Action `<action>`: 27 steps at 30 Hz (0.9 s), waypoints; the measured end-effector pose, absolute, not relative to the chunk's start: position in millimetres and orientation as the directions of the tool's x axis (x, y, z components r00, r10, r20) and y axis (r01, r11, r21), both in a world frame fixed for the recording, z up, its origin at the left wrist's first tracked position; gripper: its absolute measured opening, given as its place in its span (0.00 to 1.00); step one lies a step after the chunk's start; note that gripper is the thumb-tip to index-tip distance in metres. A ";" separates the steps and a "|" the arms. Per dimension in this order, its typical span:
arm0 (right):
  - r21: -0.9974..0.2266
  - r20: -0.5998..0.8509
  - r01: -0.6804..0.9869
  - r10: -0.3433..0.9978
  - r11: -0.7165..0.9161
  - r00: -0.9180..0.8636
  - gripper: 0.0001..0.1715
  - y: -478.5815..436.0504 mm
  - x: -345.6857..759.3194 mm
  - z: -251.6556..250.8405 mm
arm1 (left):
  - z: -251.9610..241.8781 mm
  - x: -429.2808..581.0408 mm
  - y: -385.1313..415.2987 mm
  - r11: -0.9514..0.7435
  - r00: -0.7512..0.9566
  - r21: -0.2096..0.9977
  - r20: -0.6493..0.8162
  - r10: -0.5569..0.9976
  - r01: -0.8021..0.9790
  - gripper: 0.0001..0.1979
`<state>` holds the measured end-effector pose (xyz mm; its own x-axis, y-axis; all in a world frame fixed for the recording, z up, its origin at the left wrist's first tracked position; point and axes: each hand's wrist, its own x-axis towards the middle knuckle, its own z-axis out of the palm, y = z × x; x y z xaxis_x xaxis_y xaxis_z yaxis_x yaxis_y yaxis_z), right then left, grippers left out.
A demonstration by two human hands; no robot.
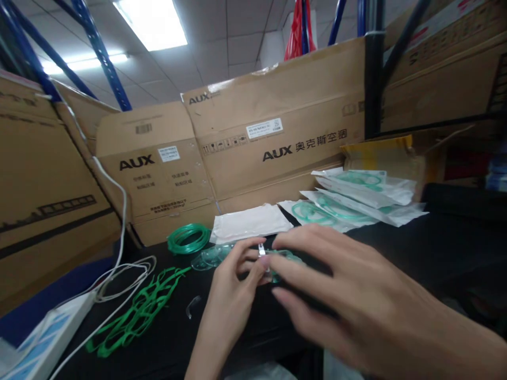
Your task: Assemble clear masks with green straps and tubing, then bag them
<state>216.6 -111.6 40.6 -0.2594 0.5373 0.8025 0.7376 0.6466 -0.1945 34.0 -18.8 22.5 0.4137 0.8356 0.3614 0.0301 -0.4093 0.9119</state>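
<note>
My left hand (237, 282) is closed, with thumb and fingers pinched around a small shiny metal strip (261, 250) that stands up between the fingertips. Just to its right is my right hand (336, 274), its fingers spread apart and slightly blurred, with nothing visible in them. The right fingertips come close to the strip; whether they touch it I cannot tell. Behind both hands lie clear, green-tinted plastic pieces (212, 257), partly hidden by the fingers. A small clear bent piece (193, 306) rests on the black table left of my left wrist.
Coiled green tubing (188, 238), green elastic straps (144, 306) and a white power strip (59, 332) with cables lie left. A white packet (251, 222) is behind the hands. Bagged tubing sets (356, 198) are stacked right. Cardboard panels (277, 126) wall the back.
</note>
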 end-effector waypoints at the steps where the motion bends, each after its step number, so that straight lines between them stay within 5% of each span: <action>1: -0.145 0.805 0.765 0.524 0.627 -0.277 0.19 -103.1 221.3 43.8 | 29.8 36.1 -18.5 -0.414 0.440 0.910 0.360 0.823 0.029 0.17; 5: -0.107 0.785 0.830 0.559 0.547 -0.267 0.33 -72.4 234.6 33.5 | 51.9 36.6 -16.3 -0.412 0.493 0.911 0.348 0.797 0.022 0.17; 11: -0.287 0.728 0.691 0.620 0.663 -0.292 0.23 -63.5 222.4 23.8 | 52.9 14.4 -14.5 -0.501 0.464 0.858 0.401 0.790 0.113 0.18; 19: -0.315 0.667 0.692 0.670 0.649 -0.326 0.21 -67.0 207.0 25.9 | 41.3 -16.3 -19.0 -0.829 0.422 0.422 0.719 0.552 0.366 0.07; 27: -0.287 0.647 0.694 0.668 0.661 -0.368 0.15 -66.4 191.7 47.0 | 43.6 -36.9 -23.3 -0.812 0.445 0.372 0.695 0.565 0.450 0.15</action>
